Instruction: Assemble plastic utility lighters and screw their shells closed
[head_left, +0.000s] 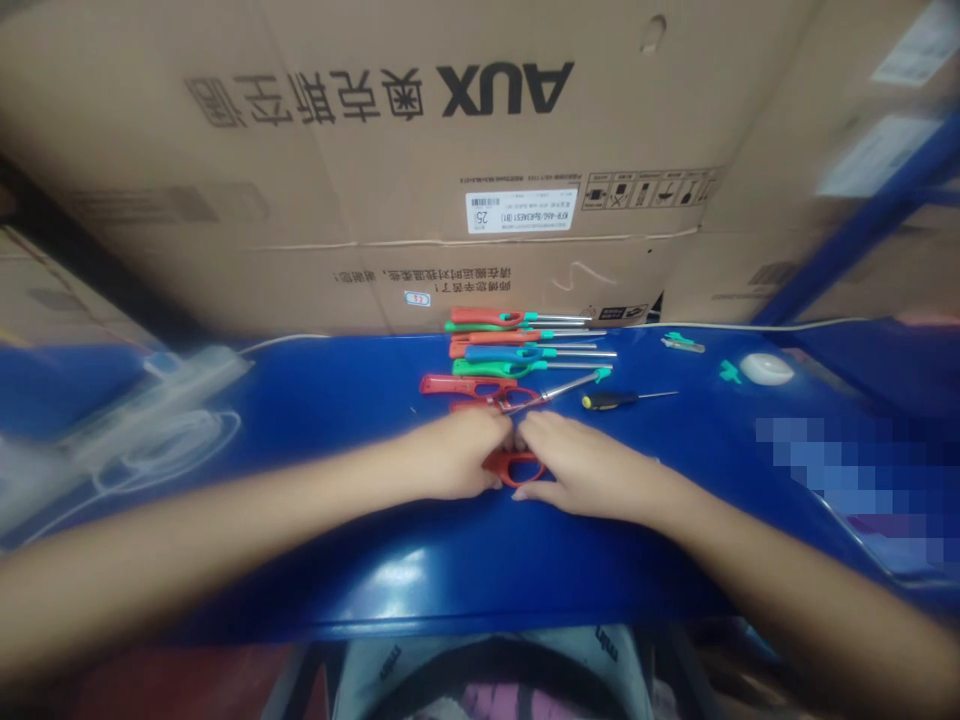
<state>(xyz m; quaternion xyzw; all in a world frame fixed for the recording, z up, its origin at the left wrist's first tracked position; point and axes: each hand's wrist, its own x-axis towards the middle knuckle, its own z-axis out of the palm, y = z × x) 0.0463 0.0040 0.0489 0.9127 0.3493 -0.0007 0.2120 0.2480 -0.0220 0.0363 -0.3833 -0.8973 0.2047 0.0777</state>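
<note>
My left hand (457,455) and my right hand (581,465) meet over a red plastic handle piece (516,467) on the blue table (360,440); both have fingers closed on it. Just beyond the hands lies a red lighter body with a metal rod (487,388). Farther back, several long-nosed lighters (517,340) in red, green and blue lie in a row. A black and yellow screwdriver (615,399) lies to the right of them.
Large cardboard boxes (420,150) stand behind the table. A white tape roll (766,368) and small teal parts (729,373) lie at the right. A clear bag with white cord (150,420) is at the left. A blue frame post (862,230) rises at right.
</note>
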